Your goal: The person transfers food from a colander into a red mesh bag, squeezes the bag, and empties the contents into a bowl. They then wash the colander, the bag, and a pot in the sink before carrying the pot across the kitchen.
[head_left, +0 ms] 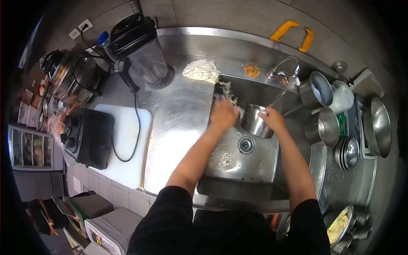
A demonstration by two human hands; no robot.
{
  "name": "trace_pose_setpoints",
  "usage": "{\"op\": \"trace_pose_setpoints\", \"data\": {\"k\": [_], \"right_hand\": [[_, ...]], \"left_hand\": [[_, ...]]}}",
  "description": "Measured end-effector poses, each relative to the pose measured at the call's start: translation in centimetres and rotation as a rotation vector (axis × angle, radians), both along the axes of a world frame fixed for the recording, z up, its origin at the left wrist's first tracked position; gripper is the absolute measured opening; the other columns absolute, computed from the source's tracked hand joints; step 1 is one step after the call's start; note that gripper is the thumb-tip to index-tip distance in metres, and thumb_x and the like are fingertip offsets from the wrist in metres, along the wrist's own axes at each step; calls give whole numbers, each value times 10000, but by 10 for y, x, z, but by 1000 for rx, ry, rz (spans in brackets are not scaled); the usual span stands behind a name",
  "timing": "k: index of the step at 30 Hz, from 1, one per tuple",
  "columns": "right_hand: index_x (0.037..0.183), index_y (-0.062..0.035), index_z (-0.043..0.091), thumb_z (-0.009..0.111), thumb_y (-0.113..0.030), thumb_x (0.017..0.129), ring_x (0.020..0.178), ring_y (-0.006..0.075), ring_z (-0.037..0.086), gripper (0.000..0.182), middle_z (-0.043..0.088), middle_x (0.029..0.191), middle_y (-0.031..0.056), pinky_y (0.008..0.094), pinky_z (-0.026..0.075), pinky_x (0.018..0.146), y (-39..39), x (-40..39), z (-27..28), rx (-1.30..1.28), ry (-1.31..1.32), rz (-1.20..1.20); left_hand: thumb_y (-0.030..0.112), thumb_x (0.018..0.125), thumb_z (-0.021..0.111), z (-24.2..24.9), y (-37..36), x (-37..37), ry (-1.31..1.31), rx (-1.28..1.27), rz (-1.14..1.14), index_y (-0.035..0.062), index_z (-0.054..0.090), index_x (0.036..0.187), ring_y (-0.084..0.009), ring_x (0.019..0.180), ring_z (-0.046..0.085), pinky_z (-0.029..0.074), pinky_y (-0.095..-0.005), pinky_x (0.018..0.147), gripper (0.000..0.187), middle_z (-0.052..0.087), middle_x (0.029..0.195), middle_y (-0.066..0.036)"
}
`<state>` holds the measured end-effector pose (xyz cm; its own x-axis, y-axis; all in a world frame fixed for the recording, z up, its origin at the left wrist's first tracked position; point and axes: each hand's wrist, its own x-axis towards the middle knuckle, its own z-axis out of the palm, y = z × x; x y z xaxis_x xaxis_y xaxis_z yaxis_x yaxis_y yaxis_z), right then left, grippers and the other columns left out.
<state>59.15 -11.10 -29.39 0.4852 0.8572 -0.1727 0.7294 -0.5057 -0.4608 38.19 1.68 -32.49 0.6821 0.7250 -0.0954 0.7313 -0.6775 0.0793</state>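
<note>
A steel sink (225, 170) lies in front of me, with its drain near the middle. My right hand (274, 119) grips the rim of a cylindrical metal pot (256, 123), which is tilted over the basin. Water runs from the curved faucet (287, 61) at the back, just above and to the right of the pot. At the sink's left back corner is my left hand (224, 112), its fingers blurred beside some pale, wet, shredded material (227, 90). Whether that hand holds anything is not clear. A crumpled white cloth (202, 71) rests on the counter behind it.
Left on the counter are a blender jar (146, 59), a black blender base (89, 138) and a white cutting board (127, 168) with a cord over it. Metal pots (323, 127) and stacked bowls (349, 153) stand right of the sink. A brown scrubber (251, 71) lies behind it.
</note>
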Motion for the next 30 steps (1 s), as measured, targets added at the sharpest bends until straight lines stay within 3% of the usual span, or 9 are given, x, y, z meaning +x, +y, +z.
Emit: {"op": "trace_pose_setpoints", "data": {"k": [1, 5, 9, 14, 16, 18, 25, 28, 30], "right_hand": [[998, -61, 688, 703, -500, 798, 903, 353, 675, 482, 698, 919, 191, 434, 510, 776, 5, 1, -2, 56, -37, -3], [869, -45, 686, 692, -561, 798, 724, 277, 653, 521, 688, 785, 116, 368, 493, 674, 10, 14, 19, 75, 10, 20], [845, -70, 701, 699, -551, 815, 727, 145, 611, 482, 657, 765, 9, 315, 442, 626, 1, 43, -5, 233, 710, -350], [889, -88, 676, 714, -573, 786, 791, 196, 658, 497, 682, 817, 52, 374, 491, 586, -32, 29, 46, 147, 799, -563], [1031, -90, 693, 740, -537, 762, 951, 282, 657, 523, 703, 1014, 105, 411, 499, 777, -16, 29, 70, -297, 72, -55], [986, -93, 685, 730, -503, 786, 1000, 322, 640, 459, 697, 1012, 120, 439, 497, 826, -12, 15, 53, 0, -104, 73], [951, -105, 685, 671, -357, 876, 929, 342, 641, 262, 687, 922, 142, 451, 489, 816, 2, 19, 32, 32, -70, 362], [956, -117, 670, 678, -369, 863, 1005, 355, 624, 268, 682, 979, 146, 458, 483, 836, 6, 21, 41, 37, 58, 204], [950, -109, 673, 661, -383, 866, 1015, 345, 627, 287, 691, 976, 137, 456, 485, 841, 11, 19, 51, 71, -13, 158]], "left_hand": [[500, 1020, 295, -32, -26, 9, -278, -492, -16, -6, 447, 1402, -304, 1431, 304, 181, -458, 1189, 653, 386, 1500, -196], [333, 998, 468, -52, -90, -18, -395, -484, 147, 14, 623, 1078, -416, 970, 632, 485, -508, 849, 364, 668, 1047, -221], [412, 969, 545, 7, -94, -55, -627, -473, 297, 23, 666, 866, -390, 737, 657, 494, -468, 672, 420, 670, 770, -208], [536, 963, 536, 50, -94, -86, -762, -549, 540, -1, 557, 637, -222, 537, 493, 440, -378, 586, 629, 537, 555, -120], [496, 990, 471, 48, -88, -91, -569, -521, 478, 25, 676, 926, -427, 801, 637, 483, -473, 754, 517, 650, 763, -223], [427, 986, 503, 42, -89, -83, -549, -473, 410, 40, 661, 1001, -403, 843, 642, 485, -465, 780, 418, 656, 876, -216], [137, 893, 664, 29, -83, -60, -751, -244, 149, 80, 611, 1191, -260, 967, 632, 509, -348, 862, 307, 516, 1354, -139], [136, 889, 630, 32, -73, -49, -763, -330, 192, 60, 604, 1184, -358, 1246, 511, 438, -385, 1012, 306, 533, 1337, -182], [129, 888, 644, 30, -63, -36, -776, -250, 132, 55, 617, 1170, -302, 1104, 572, 473, -362, 931, 292, 561, 1292, -161]]}}
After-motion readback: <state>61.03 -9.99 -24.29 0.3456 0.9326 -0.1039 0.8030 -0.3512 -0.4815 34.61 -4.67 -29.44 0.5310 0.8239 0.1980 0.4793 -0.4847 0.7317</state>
